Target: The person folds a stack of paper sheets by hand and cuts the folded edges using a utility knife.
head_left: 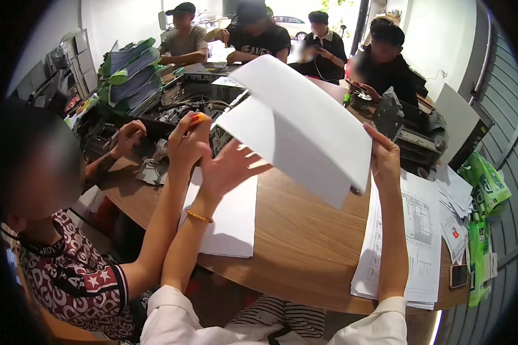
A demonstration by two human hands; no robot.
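White paper sheets [311, 126], bent and fanned apart, hang raised above the wooden table. My right hand [384, 150] pinches them at their right edge. Near their lower left edge, my left hand [229, 168] has its fingers spread, with the palm side toward the sheets and a beaded bracelet at the wrist. Below my left forearm lies a white sheet stack [236, 221] on the table. A pile of printed sheets with drawings [417, 230] lies under my right forearm.
At the left sits a person [75, 270] whose hand, with something orange, is close beside my left hand. Several people sit across the table [305, 253]. Opened equipment [195, 106], stacked green packets [129, 75], a phone [459, 276] and green bags [483, 178] are around.
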